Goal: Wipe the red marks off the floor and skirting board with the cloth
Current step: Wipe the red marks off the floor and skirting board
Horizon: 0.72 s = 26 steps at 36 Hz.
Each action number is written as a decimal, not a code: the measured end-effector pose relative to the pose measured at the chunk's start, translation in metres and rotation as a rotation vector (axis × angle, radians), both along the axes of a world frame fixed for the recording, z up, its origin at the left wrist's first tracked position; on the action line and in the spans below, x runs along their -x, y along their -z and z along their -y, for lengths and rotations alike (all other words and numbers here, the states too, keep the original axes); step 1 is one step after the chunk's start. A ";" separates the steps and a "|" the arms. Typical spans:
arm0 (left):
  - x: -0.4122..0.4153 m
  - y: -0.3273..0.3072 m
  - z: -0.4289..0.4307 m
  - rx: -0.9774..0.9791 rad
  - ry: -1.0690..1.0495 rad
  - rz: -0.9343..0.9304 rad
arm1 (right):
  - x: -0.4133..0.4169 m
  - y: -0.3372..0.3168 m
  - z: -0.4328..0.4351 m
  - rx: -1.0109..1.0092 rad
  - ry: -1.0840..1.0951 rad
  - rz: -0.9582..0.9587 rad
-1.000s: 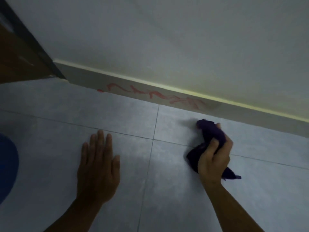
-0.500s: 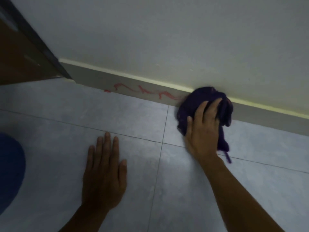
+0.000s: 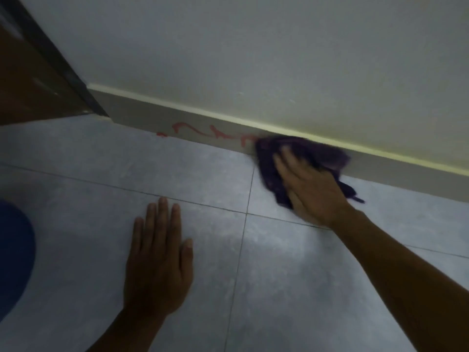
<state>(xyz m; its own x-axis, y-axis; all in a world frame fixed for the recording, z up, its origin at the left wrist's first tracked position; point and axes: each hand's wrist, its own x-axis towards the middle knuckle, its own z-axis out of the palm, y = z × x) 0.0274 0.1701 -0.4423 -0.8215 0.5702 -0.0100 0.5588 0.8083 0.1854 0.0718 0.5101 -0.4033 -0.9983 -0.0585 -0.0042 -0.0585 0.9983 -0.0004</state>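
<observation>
Red scribbled marks (image 3: 210, 133) run along the grey skirting board (image 3: 142, 111) at the foot of the wall. A dark purple cloth (image 3: 314, 151) is pressed against the skirting board just right of the visible marks and hides whatever lies beneath it. My right hand (image 3: 309, 189) lies on the cloth with fingers spread, pushing it onto the board and the floor edge. My left hand (image 3: 157, 260) rests flat on the grey floor tiles (image 3: 76, 224), fingers apart, holding nothing.
A dark brown door (image 3: 30, 80) and its frame stand at the far left, where the skirting board ends. A blue shape (image 3: 12, 260) shows at the left edge. The pale wall (image 3: 279, 59) rises above the skirting board.
My right hand carried the cloth from the floor up onto the skirting board, then slid it left along the marks. The right end of the red scribble no longer shows. My left hand stayed put.
</observation>
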 end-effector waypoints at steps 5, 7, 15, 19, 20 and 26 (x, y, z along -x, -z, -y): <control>0.001 0.000 -0.001 0.011 -0.005 -0.002 | 0.044 -0.015 0.019 -0.016 -0.217 0.114; 0.001 0.000 0.000 0.017 -0.005 -0.001 | 0.040 -0.016 0.014 0.015 -0.176 0.146; 0.000 0.000 0.000 -0.010 -0.002 -0.013 | -0.048 -0.008 -0.050 0.073 0.066 0.212; 0.001 0.000 0.001 0.010 0.003 -0.003 | -0.055 -0.008 -0.039 0.105 0.131 0.229; 0.000 0.000 0.001 0.009 0.004 -0.001 | -0.053 -0.007 -0.034 0.125 0.141 0.226; 0.001 0.000 0.001 0.007 -0.002 0.014 | 0.010 -0.001 0.016 0.174 0.036 0.200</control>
<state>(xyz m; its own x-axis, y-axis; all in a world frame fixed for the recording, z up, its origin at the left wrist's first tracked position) 0.0269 0.1693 -0.4425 -0.8223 0.5685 -0.0253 0.5546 0.8106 0.1878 0.0615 0.4942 -0.4028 -0.9800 -0.0396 -0.1948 -0.0040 0.9837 -0.1798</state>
